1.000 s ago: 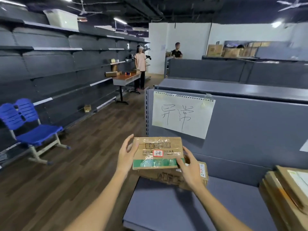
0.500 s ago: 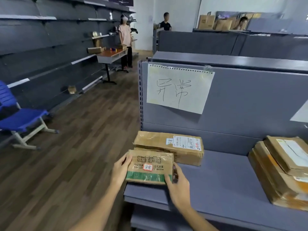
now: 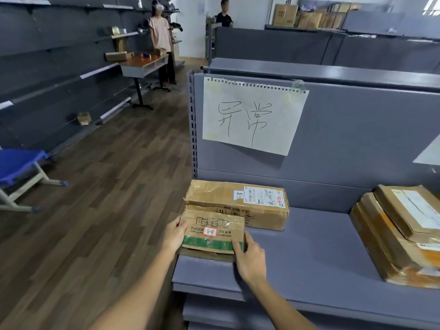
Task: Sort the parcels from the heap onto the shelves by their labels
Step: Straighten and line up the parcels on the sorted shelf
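On the grey shelf [image 3: 309,253], left hand [image 3: 175,235] and right hand [image 3: 250,258] grip the parcel [image 3: 213,232], long axis left-right

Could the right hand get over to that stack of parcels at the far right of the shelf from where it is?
Probably yes. The right hand grips the small parcel, so it must let go first. Between it and the stack of parcels only bare shelf shows.

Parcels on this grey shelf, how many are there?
4: the small parcel both hands grip at the front, a larger one behind it, and two stacked at right; more may be hidden.
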Available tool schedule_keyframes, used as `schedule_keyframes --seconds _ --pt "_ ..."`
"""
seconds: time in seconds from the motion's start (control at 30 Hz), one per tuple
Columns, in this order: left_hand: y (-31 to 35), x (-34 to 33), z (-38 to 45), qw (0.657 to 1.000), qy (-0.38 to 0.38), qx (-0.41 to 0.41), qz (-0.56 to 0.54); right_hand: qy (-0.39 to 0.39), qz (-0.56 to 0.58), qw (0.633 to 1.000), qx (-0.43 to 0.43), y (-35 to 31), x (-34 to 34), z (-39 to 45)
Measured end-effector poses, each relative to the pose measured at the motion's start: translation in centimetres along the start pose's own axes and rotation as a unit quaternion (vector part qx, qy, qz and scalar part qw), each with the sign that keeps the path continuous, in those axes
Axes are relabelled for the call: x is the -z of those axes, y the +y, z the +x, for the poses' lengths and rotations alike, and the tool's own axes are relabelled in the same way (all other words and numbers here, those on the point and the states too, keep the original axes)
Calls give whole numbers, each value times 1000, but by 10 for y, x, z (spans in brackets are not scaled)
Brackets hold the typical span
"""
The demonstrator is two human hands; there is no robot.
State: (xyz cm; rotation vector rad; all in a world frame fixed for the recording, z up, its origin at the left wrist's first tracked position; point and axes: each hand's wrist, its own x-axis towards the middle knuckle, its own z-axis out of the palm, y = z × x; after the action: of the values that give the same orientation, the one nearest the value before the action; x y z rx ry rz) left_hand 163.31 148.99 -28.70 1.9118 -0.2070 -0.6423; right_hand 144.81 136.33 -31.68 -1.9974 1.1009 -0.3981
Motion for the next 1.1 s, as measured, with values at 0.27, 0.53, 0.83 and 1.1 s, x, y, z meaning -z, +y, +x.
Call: schedule_keyframes --seconds 0.27,0.53,0.83,1.1 --pt "-7 1 9 999 -31 -5 -11 -1 -5 1000 -4 -7 2 0" --pt "-21 2 19 997 -65 33 -40 6 31 1000 -1 -3 6 -5" --pt "4 9 3 996 -71 0 52 -6 44 999 -19 -9 21 -4" --pt "52 22 -19 955 68 -228 176 82 -223 966 104 -30 102 3"
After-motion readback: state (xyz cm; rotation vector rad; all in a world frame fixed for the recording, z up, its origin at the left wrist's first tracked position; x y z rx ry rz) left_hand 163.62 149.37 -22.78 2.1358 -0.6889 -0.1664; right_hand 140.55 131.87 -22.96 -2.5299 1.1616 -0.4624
